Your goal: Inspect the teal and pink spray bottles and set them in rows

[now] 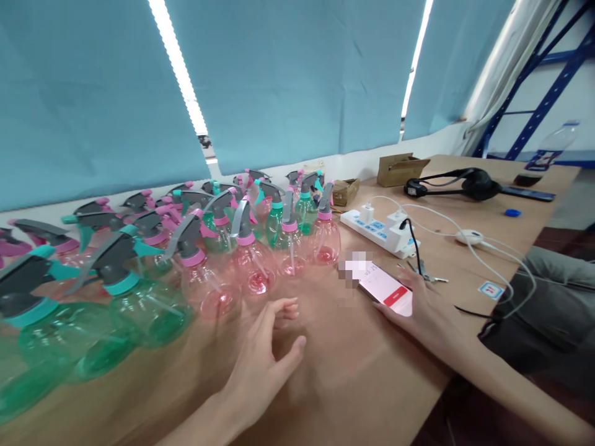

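At nine o'clock stood over a dozen translucent pink or green plastic spray bottles (pixel 253 269). Two brown cardboard boxes (pixel 398 171) sat at two, one black headset (pixel 478 184) and one white oblong power strip (pixel 374 233) at three, one pink-screened smartphone (pixel 379 285) at four.

Teal fabric blinds (pixel 279 74) hang across the back, bright white light showing through two narrow gaps (pixel 180 68). Beneath them runs a low white wall (pixel 365 165); at the right, a blue perforated metal rack (pixel 542 113) stands beyond the brown tabletop (pixel 353 371).
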The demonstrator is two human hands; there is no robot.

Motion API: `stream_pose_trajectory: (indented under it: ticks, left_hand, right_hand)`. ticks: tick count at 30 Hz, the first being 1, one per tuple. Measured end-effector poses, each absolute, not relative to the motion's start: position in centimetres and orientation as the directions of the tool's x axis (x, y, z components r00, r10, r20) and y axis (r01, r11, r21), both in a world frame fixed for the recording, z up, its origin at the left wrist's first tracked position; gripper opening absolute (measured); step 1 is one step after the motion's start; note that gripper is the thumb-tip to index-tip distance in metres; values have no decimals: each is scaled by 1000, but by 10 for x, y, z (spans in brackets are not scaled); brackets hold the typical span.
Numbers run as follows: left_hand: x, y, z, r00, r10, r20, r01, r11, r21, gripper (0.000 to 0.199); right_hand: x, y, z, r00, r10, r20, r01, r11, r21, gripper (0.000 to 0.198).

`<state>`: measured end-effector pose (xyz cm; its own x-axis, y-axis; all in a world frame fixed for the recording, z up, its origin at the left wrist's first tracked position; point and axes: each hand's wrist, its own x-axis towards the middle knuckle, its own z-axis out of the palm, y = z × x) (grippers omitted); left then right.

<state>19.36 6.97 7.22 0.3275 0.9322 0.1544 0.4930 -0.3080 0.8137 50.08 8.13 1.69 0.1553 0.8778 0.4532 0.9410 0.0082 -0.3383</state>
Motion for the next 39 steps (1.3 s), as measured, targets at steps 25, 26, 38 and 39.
stream_pose_trajectory:
  ticks: [25,26,38,39]
  left_hand:
    - [183,60,81,320,931,174,512,-325,795,35]
    - [178,57,83,307,934,183,521,-326,789,35]
    - [74,-21,103,85,974,211,687,-211,695,23]
    - [62,-30,103,56,976,208,695,-188,694,21]
  right_hand:
    - [508,85,31,1,873,488,960,136,-244,74]
    - [500,82,36,-35,859,510,952,184,-245,72]
    - [304,58,98,-700,613,366,477,783,-398,33]
    - [285,58,99,-744,577,337,436,801,-410,31]
